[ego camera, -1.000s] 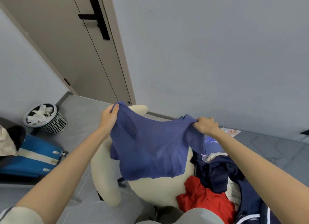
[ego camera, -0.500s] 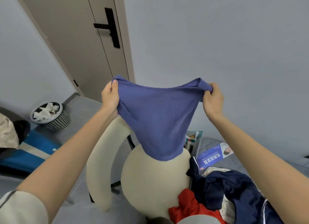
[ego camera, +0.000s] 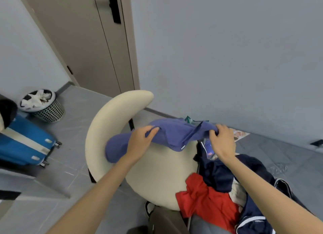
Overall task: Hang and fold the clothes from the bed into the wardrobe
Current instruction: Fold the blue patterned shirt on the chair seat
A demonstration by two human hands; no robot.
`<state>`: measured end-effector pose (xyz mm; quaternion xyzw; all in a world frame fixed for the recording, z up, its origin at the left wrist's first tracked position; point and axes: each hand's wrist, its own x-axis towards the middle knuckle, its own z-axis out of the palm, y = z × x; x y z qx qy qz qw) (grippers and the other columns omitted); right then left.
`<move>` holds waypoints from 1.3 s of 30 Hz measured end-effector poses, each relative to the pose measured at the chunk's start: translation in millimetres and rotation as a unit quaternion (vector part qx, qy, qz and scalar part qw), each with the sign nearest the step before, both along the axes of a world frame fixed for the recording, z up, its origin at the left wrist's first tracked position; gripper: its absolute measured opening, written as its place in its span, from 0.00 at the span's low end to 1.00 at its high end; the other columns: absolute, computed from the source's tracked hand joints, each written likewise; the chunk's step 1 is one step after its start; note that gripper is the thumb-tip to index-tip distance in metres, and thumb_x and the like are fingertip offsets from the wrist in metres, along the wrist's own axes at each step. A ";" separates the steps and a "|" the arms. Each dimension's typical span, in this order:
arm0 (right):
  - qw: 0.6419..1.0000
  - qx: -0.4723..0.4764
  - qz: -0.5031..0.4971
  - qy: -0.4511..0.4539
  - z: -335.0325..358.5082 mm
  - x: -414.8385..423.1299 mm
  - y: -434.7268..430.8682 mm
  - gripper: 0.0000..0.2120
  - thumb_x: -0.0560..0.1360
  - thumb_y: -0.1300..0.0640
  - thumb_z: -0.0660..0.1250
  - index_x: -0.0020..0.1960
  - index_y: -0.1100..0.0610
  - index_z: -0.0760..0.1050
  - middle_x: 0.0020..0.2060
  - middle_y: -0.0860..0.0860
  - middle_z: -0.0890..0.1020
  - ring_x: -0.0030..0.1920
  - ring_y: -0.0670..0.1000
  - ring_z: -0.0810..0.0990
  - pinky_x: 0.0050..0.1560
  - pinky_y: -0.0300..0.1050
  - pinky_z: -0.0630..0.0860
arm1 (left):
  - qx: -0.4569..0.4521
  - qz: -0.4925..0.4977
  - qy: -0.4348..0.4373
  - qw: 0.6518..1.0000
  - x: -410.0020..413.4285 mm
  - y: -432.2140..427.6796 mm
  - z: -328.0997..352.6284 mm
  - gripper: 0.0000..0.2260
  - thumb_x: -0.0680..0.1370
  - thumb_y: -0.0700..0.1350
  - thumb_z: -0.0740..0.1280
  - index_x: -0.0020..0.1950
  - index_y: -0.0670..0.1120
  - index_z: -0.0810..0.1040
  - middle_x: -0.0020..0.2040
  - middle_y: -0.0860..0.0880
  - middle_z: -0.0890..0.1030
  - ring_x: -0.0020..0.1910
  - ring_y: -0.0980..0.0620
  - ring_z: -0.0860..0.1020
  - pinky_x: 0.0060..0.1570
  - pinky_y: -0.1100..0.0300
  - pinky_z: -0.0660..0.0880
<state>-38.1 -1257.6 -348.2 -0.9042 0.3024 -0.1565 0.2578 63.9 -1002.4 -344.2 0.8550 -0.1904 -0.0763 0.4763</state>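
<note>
A blue-purple garment [ego camera: 176,135] lies spread over the back part of a cream chair's seat [ego camera: 157,174]. My left hand [ego camera: 139,143] grips its left part, fingers curled into the cloth. My right hand [ego camera: 222,143] pinches its right end. One end of the garment bulges out to the left of my left wrist. A red garment [ego camera: 206,204] and a dark navy one with white stripes [ego camera: 251,214] lie heaped at the lower right, over the seat's edge.
The chair's curved cream backrest [ego camera: 111,125] rises on the left. A blue suitcase [ego camera: 24,144] and a mesh bin full of paper [ego camera: 42,104] stand by the left wall. A beige door [ego camera: 87,41] is behind. Printed leaflets [ego camera: 239,135] lie by the far wall.
Both hands have come down from chest height, where they held the garment stretched in the air, and lowered it flat onto the chair seat. The view has tilted downward.
</note>
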 end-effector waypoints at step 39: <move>0.866 -0.285 0.163 0.377 -228.8 -157.9 -43.8 0.24 0.79 0.39 0.56 0.65 0.55 0.69 0.61 0.52 0.77 0.61 0.55 0.77 0.52 0.45 0.71 | 0.378 -0.213 0.167 0.886 -173.6 -14.6 -313.7 0.36 0.70 0.56 0.75 0.74 0.52 0.65 0.63 0.48 0.74 0.61 0.49 0.73 0.61 0.62 0.68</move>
